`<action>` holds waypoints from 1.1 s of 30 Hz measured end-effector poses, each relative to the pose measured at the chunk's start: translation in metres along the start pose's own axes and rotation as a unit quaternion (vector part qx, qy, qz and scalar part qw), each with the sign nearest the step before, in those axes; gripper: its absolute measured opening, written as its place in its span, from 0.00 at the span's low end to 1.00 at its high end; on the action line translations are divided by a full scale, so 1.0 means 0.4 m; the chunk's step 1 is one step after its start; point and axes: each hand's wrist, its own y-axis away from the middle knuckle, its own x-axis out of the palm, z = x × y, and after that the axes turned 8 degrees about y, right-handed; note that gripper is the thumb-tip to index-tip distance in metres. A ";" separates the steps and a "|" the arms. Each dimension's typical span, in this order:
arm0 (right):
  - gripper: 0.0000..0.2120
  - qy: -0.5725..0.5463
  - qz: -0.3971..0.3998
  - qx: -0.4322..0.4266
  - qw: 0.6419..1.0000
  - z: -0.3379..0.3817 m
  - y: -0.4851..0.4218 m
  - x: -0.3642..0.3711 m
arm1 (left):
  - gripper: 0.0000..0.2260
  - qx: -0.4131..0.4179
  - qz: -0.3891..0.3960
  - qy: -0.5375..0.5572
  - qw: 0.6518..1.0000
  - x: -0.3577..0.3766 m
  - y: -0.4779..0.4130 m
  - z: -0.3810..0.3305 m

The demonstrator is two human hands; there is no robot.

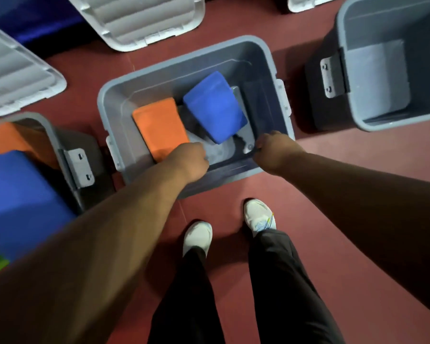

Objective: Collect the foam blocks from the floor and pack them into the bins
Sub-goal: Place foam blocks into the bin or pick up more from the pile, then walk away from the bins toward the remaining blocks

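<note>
I'm half-filling the middle bin (102, 101) — orange block (159, 127) at nine o'clock, blue block (214, 108) at one — my left hand (189, 157) and right hand (271, 147) curling, grips hidden.

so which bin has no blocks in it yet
The right bin: only its bare grey bottom shows. The middle bin and left bin both hold blocks.

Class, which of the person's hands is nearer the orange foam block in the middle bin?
Left. The left hand is at the orange block's near end; the right hand is farther right, at the bin's near rim.
</note>
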 end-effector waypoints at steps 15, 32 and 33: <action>0.20 -0.297 -0.052 0.189 0.935 -0.215 0.419 0.326 | 0.13 0.202 0.072 -0.179 0.960 0.202 0.133 -0.396; 0.27 -0.552 -0.089 0.384 0.735 -0.647 1.141 1.178 | 0.12 0.359 0.215 -0.439 0.795 1.138 0.698 -0.778; 0.27 -0.564 -0.088 0.394 0.721 -0.667 1.206 1.245 | 0.12 0.366 0.222 -0.452 0.783 1.211 0.756 -0.798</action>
